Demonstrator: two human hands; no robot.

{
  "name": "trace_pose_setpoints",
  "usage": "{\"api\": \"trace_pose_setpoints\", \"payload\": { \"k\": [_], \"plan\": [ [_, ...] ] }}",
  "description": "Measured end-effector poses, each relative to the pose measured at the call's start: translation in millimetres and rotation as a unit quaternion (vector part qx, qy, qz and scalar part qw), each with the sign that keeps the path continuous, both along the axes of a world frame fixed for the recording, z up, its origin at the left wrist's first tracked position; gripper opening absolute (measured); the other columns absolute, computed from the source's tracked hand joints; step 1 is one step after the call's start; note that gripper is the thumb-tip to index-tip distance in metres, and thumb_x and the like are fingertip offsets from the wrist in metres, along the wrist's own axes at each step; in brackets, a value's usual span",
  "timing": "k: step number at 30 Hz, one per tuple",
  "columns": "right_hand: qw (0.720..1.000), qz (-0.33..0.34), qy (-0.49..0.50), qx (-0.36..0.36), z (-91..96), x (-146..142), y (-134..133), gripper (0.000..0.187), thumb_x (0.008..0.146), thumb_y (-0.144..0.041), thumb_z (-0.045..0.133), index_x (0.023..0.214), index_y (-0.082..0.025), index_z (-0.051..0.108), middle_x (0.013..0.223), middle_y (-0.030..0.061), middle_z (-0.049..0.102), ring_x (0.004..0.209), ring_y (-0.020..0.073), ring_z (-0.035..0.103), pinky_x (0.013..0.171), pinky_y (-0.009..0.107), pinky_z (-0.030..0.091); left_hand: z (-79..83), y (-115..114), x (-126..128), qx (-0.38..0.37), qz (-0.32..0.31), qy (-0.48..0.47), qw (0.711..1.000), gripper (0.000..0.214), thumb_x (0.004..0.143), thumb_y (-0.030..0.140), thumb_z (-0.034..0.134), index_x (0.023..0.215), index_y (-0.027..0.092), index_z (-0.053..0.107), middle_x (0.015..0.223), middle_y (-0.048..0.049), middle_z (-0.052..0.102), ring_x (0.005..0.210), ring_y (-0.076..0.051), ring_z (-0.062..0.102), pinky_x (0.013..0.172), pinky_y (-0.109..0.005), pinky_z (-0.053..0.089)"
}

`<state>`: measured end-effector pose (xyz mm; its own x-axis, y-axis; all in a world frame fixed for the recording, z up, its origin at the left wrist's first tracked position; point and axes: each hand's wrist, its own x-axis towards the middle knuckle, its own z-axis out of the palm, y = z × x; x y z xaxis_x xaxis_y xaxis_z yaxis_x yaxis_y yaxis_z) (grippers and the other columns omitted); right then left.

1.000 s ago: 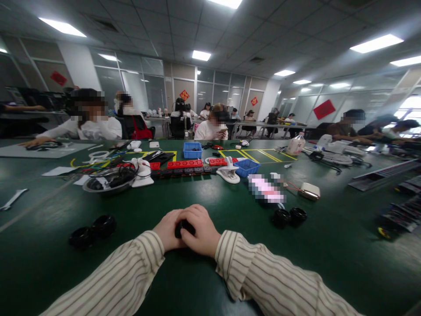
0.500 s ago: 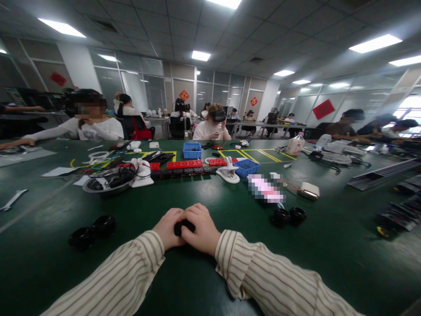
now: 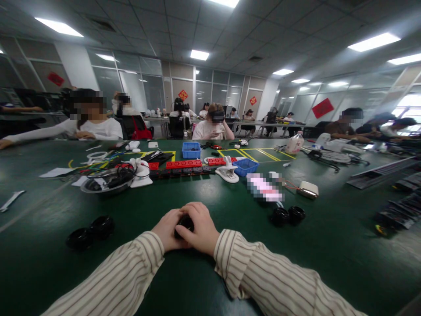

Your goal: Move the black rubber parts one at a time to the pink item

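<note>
At the middle of the table's near side, a glossy black wheel-like ring (image 3: 186, 222) sits between my two hands. My left hand (image 3: 164, 228) is wrapped round its left side. Over its top and right side, my right hand (image 3: 201, 224) is closed, with the thumb across the near face. Most of the ring is hidden by the fingers. On the left lie two similar black rings (image 3: 102, 226), side by side. Two more black rings (image 3: 297, 215) rest to the right of my hands.
Across the green table (image 3: 210, 197) runs a row of red and black blocks (image 3: 184, 164). Around it are a metal bowl (image 3: 95, 189), white clamps (image 3: 227, 172) and blue bins (image 3: 191, 150). A wrench (image 3: 12, 201) lies far left, a pale case (image 3: 308, 189) right. Several people sit beyond.
My right hand's fingers and thumb have shifted on the black ring, and more of the ring shows now. Across the table, a person has raised a hand to the head.
</note>
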<state>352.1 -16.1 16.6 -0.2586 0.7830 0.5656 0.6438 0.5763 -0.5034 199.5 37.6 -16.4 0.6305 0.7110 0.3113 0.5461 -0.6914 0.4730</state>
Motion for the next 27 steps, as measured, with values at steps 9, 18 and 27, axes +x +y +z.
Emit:
{"api": "trace_pose_setpoints", "payload": {
  "k": [9,18,27],
  "plan": [
    [0.999,-0.041,-0.029,-0.021,-0.2,-1.8,2.3,0.025,0.069,-0.035,0.068,0.082,-0.018,0.056,0.086,0.0035,0.055,0.086,0.0193,0.048,0.08,0.034,0.038,4.5,1.0,1.4,0.011,-0.003,0.014,1.0,0.048,0.053,0.037,0.071,0.093,0.016,0.056,0.094,-0.008,0.059,0.092,-0.027,0.054,0.086,-0.041,0.044],
    [0.993,0.105,-0.047,0.018,-3.2,0.5,1.9,0.017,0.064,-0.01,0.05,0.076,-0.02,0.056,0.082,0.0001,0.062,0.086,0.0178,0.051,0.086,0.034,0.036,1.5,3.0,-0.4,0.006,-0.038,0.006,0.999,0.034,0.055,0.027,0.064,0.087,0.016,0.06,0.095,-0.0078,0.059,0.096,-0.026,0.053,0.092,-0.041,0.043],
    [0.998,0.048,0.014,0.03,-0.2,0.2,-0.9,0.025,0.069,-0.022,0.057,0.094,-0.018,0.055,0.096,0.0055,0.058,0.095,0.0205,0.048,0.089,0.036,0.036,-4.8,2.8,-1.7,-0.007,-0.02,-0.038,0.999,0.063,0.049,0.03,0.073,0.108,0.017,0.053,0.11,-0.0092,0.057,0.104,-0.03,0.053,0.095,-0.045,0.042]
  ]
}}
